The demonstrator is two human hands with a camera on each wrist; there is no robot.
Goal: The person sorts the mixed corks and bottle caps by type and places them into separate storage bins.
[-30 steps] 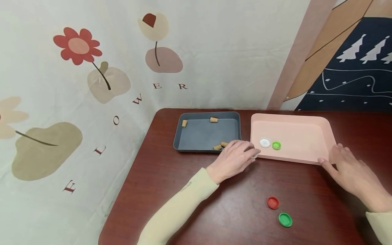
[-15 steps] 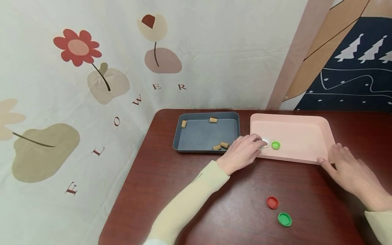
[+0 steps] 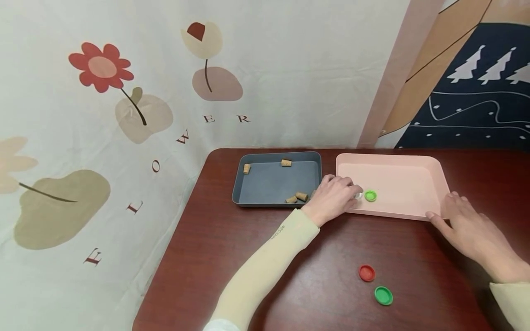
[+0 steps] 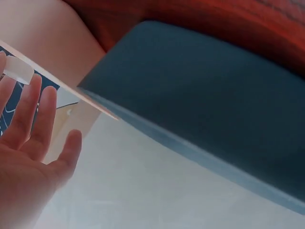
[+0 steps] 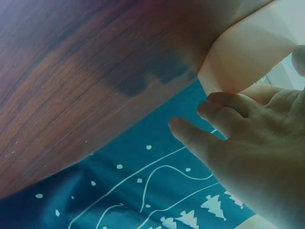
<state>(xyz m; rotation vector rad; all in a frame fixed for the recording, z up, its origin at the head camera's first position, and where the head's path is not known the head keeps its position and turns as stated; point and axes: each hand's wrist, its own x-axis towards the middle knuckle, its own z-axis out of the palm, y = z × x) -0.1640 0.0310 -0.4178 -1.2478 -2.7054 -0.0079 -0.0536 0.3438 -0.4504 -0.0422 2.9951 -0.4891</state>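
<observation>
In the head view my left hand (image 3: 336, 195) is over the left front corner of the pink tray (image 3: 407, 184). Its fingertips pinch a small white cap (image 4: 19, 69), clearest in the left wrist view. A bright green cap (image 3: 370, 196) lies in the tray, just right of those fingers. Part of the tray's left side is hidden by the hand. My right hand (image 3: 472, 230) holds the tray's front right corner, thumb at the front rim and fingers along the right side. Its outer fingers (image 5: 190, 133) stick out loosely in the right wrist view.
A dark grey-blue tray (image 3: 273, 181) with several corks (image 3: 301, 196) stands left of the pink one. On the table (image 3: 314, 276) nearer the body lie a red cap (image 3: 366, 273) and a green cap (image 3: 383, 295). A printed cloth (image 3: 298, 82) hangs behind the table.
My left hand has moved right and slightly away from the body, from the pink tray's front left edge to over its inside, carrying the white cap. The right hand stays at its corner.
</observation>
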